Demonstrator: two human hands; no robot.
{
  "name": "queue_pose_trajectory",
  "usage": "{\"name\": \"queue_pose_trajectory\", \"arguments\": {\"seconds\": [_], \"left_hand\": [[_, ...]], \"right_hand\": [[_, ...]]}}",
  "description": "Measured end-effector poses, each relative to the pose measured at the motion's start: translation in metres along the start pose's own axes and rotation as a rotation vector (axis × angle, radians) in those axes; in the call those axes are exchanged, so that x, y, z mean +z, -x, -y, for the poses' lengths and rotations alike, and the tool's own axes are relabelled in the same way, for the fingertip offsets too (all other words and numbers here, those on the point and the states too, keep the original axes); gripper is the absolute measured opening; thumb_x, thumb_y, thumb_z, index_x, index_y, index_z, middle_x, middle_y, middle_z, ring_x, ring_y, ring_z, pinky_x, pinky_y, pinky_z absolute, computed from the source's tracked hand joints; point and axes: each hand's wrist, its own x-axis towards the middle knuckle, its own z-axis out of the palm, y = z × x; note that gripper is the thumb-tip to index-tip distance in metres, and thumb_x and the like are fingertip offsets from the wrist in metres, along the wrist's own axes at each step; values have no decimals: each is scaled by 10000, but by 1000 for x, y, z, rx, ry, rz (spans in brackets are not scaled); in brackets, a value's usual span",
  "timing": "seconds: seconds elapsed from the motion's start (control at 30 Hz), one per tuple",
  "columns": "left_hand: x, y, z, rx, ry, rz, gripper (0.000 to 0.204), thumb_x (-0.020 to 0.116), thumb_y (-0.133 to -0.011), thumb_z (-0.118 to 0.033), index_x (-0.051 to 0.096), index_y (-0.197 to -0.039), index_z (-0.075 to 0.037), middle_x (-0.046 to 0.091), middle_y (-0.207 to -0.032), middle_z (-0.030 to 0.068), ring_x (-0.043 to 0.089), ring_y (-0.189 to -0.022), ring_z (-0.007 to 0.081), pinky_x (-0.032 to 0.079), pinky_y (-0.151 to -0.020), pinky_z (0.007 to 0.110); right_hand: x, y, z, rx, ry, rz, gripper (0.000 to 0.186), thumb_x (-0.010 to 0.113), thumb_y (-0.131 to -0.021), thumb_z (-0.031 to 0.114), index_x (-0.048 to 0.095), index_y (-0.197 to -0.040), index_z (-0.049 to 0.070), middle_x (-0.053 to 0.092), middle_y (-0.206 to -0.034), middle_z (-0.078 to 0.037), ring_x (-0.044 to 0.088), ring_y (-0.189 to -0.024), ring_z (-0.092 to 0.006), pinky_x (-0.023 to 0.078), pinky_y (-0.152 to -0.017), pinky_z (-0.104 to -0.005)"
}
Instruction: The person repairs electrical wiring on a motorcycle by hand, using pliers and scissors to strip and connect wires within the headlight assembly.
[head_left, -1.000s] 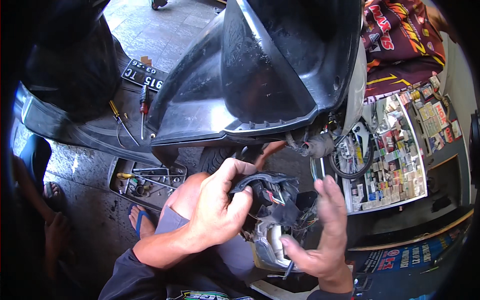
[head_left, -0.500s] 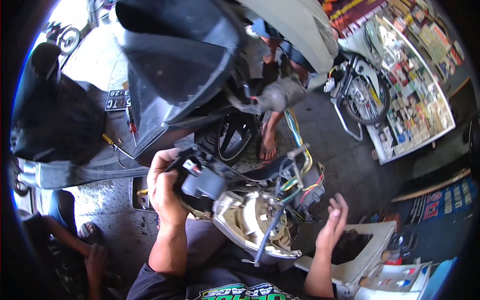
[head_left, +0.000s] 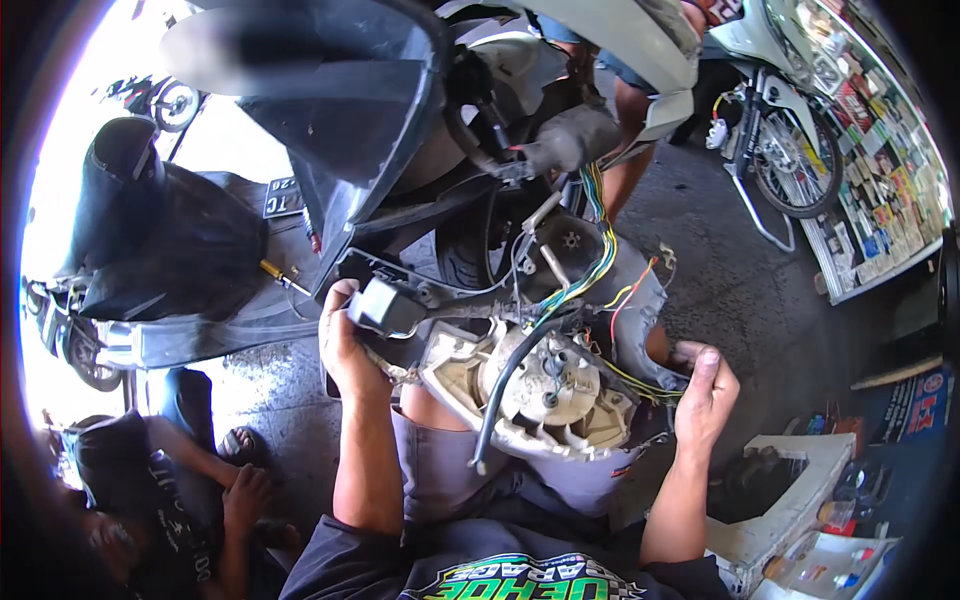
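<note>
A scooter headlight assembly (head_left: 470, 385), cream-coloured at the back and set in a dark plastic cover, is held over my lap. My left hand (head_left: 352, 355) is closed on its left end, beside a grey box-shaped module (head_left: 385, 307). At the other end, my right hand (head_left: 704, 395) has its fingers curled at the edge of the grey cover (head_left: 632, 325), partly hidden behind it. A wiring bundle (head_left: 606, 240) in yellow, blue and green runs from the scooter down to the assembly. A dark hose (head_left: 503, 385) lies across the headlight's back.
The black scooter body (head_left: 350, 150) stands just ahead. A yellow-handled screwdriver (head_left: 284, 275) lies on its footboard at left. Another person (head_left: 140, 480) sits low at left. A white plastic case (head_left: 790, 500) is at lower right; a display case (head_left: 880, 170) stands far right.
My right hand has moved from apart and open to the assembly's right edge, fingers curling in. The assembly has turned, showing more of the headlight's back. The view has shifted.
</note>
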Motion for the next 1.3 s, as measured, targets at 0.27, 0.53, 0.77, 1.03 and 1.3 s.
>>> {"name": "queue_pose_trajectory", "arguments": {"seconds": [0.27, 0.53, 0.77, 1.03, 1.3], "left_hand": [[-13, 18, 1, 20, -184, 49, 320, 418, -898, -70, 594, -1150, 16, 613, -1013, 55, 588, -901, 116, 474, -861, 253], [-3, 7, -16, -20, -513, 55, 253, 472, -914, -140, 646, -982, 30, 616, -877, 20, 521, -837, 94, 426, -787, 257], [-6, 38, -16, 417, -770, -144, 334, 567, -918, -108, 575, -1225, 23, 606, -1169, 150, 582, -1038, 220, 465, -910, 340], [20, 81, -40, 743, -626, 292, 381, 529, -952, -303, 609, -894, 66, 623, -911, 223, 611, -811, 298, 486, -739, 396], [27, 78, -23, 743, -830, 551, 569, 655, -825, -477, 591, -1045, 44, 617, -838, 148, 560, -789, 283, 415, -814, 440]], "right_hand": [[5, -8, 0, -21, 132, -10, 449, 553, -1038, 348, 686, -895, -56, 682, -755, -97, 624, -709, -157, 495, -677, -328], [3, -29, 11, -7, 350, 181, 278, 616, -990, 210, 684, -906, -46, 662, -752, -102, 615, -702, -187, 494, -692, -336], [6, -11, 42, -442, 218, 8, 141, 629, -914, 65, 664, -1005, -37, 647, -997, -149, 628, -930, -276, 488, -836, -373], [-41, -14, -1, -72, -109, -92, 140, 602, -968, 63, 673, -1018, -46, 654, -992, -81, 605, -856, -132, 486, -786, -270], [-49, 35, -59, 418, -497, 210, 536, 527, -1043, 428, 605, -1192, -82, 678, -978, -119, 625, -854, -136, 520, -780, -295]]}}
